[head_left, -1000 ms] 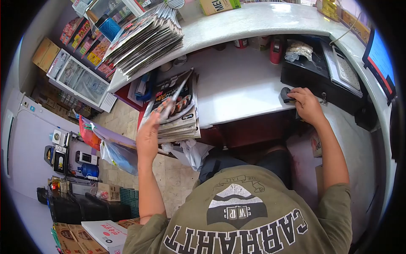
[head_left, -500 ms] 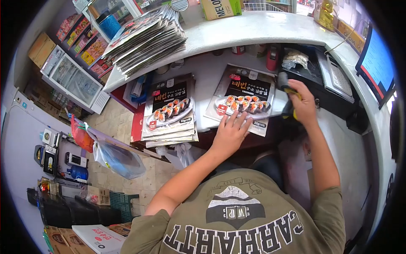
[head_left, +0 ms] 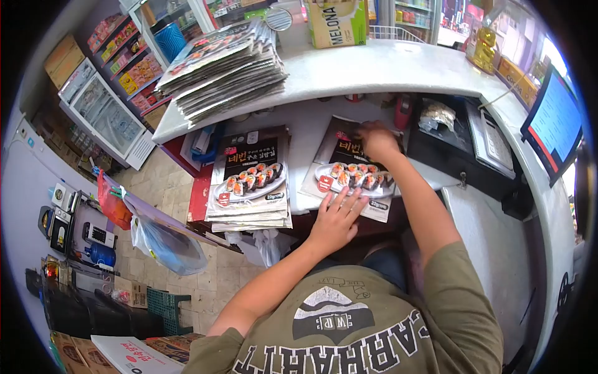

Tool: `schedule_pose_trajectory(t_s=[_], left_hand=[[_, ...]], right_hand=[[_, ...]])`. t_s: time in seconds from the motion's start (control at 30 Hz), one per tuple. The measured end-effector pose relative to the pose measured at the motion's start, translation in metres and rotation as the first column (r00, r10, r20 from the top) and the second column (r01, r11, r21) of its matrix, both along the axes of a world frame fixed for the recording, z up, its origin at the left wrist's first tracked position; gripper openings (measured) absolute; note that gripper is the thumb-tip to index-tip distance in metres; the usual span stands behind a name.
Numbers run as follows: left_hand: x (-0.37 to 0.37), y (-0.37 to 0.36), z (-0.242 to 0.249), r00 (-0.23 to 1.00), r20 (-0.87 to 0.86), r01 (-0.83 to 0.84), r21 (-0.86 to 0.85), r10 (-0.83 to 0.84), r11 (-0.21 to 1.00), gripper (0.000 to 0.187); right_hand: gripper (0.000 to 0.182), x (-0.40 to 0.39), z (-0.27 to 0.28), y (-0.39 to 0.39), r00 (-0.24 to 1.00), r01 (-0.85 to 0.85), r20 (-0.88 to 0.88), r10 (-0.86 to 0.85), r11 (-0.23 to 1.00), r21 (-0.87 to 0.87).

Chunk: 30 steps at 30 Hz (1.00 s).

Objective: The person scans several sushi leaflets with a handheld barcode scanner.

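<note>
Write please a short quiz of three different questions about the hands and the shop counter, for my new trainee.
1. True or false: the fingers of the left hand touch the near edge area of the packet with a picture of rolls.

2. Which thing stands on the raised counter?
A) the calculator
B) the MELONA box
C) the black drawer box

3. Fill in "near" or "far", as seen from the person: the right hand is over the ____ part of the same packet.

Key: 1. True; 2. B; 3. far
</note>
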<state>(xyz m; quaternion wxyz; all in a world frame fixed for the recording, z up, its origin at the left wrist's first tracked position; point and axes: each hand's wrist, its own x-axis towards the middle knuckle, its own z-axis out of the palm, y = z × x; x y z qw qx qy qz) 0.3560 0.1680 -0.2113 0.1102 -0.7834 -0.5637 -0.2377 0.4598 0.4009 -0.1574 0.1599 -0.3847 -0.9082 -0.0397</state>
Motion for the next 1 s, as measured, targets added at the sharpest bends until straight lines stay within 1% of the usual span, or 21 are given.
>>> schedule_pose_trajectory(t_s=[0.03, 0.1, 0.13, 0.17, 0.2, 0.23, 0.27, 0.3, 0.37, 0.47, 0.5, 0.53, 0.57, 0.63, 0.67, 0.7, 0.77, 0.83, 0.87, 0.9, 1.0], left_hand=[[0.000, 0.000, 0.000, 1.000, -0.008, 0.004, -0.008, -0.004, 1.000, 0.075], [0.000, -0.002, -0.001, 1.000, -0.024, 0.010, -0.016, -0.011, 1.000, 0.076], [0.001, -0.003, -0.003, 1.000, -0.017, 0.010, -0.016, -0.010, 1.000, 0.077], [0.000, -0.001, -0.003, 1.000, -0.010, 0.011, -0.015, -0.011, 1.000, 0.078], [-0.002, 0.003, 0.000, 1.000, -0.013, 0.015, -0.010, -0.016, 1.000, 0.078], [-0.003, 0.004, 0.001, 0.999, -0.034, 0.011, -0.014, -0.011, 1.000, 0.079], [-0.002, 0.002, 0.000, 0.999, -0.051, 0.005, -0.024, -0.006, 1.000, 0.080], [-0.001, 0.000, -0.001, 0.998, -0.069, 0.001, -0.036, -0.004, 0.999, 0.080], [-0.002, 0.000, -0.002, 0.998, -0.064, 0.008, -0.045, -0.011, 0.999, 0.080], [-0.001, -0.001, 0.000, 0.998, -0.061, 0.011, -0.045, -0.013, 0.999, 0.080], [0.000, -0.001, -0.001, 0.998, -0.059, 0.006, -0.043, -0.009, 0.999, 0.080], [0.000, 0.000, -0.001, 0.998, -0.057, 0.000, -0.041, -0.002, 0.999, 0.080], [-0.002, 0.002, -0.001, 0.998, -0.056, 0.000, -0.037, -0.002, 0.999, 0.080], [-0.001, -0.001, 0.000, 1.000, -0.012, 0.019, -0.046, -0.020, 0.999, 0.080], [-0.001, -0.001, 0.001, 0.999, -0.022, 0.021, -0.060, -0.023, 0.998, 0.080], [0.000, -0.002, 0.003, 0.999, -0.037, 0.016, -0.071, -0.019, 0.997, 0.080], [-0.001, -0.001, -0.002, 0.996, -0.090, 0.006, -0.034, -0.009, 0.999, 0.084], [0.000, -0.002, -0.001, 0.996, -0.089, 0.005, -0.031, -0.008, 0.999, 0.084], [0.000, -0.002, -0.001, 0.996, -0.087, 0.002, -0.030, -0.005, 1.000, 0.084], [-0.001, -0.001, -0.001, 0.996, -0.085, -0.003, -0.030, 0.000, 1.000, 0.084], [0.001, -0.002, -0.002, 0.998, -0.057, 0.000, -0.039, -0.002, 0.999, 0.079]], right_hand=[[0.035, -0.009, 0.002, 0.002, 1.000, -0.006, -0.003, 0.006, 1.000, 0.010], [0.037, -0.035, 0.000, -0.006, 0.983, 0.145, 0.140, -0.123, 0.976, -0.161], [0.035, -0.044, 0.001, -0.029, 0.987, -0.091, 0.116, 0.110, 0.983, -0.157], [0.034, -0.051, 0.004, -0.053, 0.937, -0.321, 0.097, 0.336, 0.936, -0.144], [0.033, -0.055, 0.010, -0.065, 0.873, -0.482, -0.015, 0.488, 0.856, -0.187], [0.032, -0.056, 0.012, -0.071, 0.775, -0.631, -0.130, 0.618, 0.745, -0.217], [0.034, -0.058, -0.004, -0.047, 0.765, -0.643, -0.167, 0.622, 0.752, -0.148], [0.035, -0.055, 0.007, -0.030, 0.860, -0.503, 0.008, 0.510, 0.851, -0.153], [0.037, -0.045, 0.015, 0.009, 0.988, -0.082, 0.110, 0.111, 0.968, -0.236], [0.037, -0.043, -0.006, -0.006, 0.994, -0.094, 0.028, 0.103, 0.967, -0.235], [0.037, -0.043, 0.002, -0.035, 0.958, -0.272, 0.042, 0.284, 0.946, -0.175], [0.038, -0.045, -0.010, -0.048, 0.862, -0.504, -0.030, 0.505, 0.853, -0.134], [0.038, -0.036, 0.005, -0.070, 0.725, -0.687, -0.112, 0.679, 0.702, -0.188], [0.038, -0.026, 0.007, -0.054, 0.705, -0.710, -0.179, 0.687, 0.681, -0.182], [0.039, -0.019, 0.011, -0.041, 0.892, -0.451, -0.123, 0.435, 0.839, -0.304], [0.039, -0.011, 0.021, -0.029, 0.989, -0.143, -0.031, 0.143, 0.909, -0.392], [0.038, 0.006, -0.003, 0.002, 0.980, 0.173, -0.082, -0.180, 0.982, -0.081], [0.035, 0.011, -0.004, -0.027, 0.979, 0.168, -0.107, -0.172, 0.985, -0.049], [0.033, 0.014, 0.005, -0.056, 0.988, -0.123, -0.100, 0.115, 0.989, -0.077], [0.031, 0.014, 0.011, -0.071, 0.914, -0.404, -0.101, 0.394, 0.908, -0.109], [0.029, 0.037, 0.007, -0.059, 0.891, -0.445, -0.147, 0.430, 0.891, -0.090]])
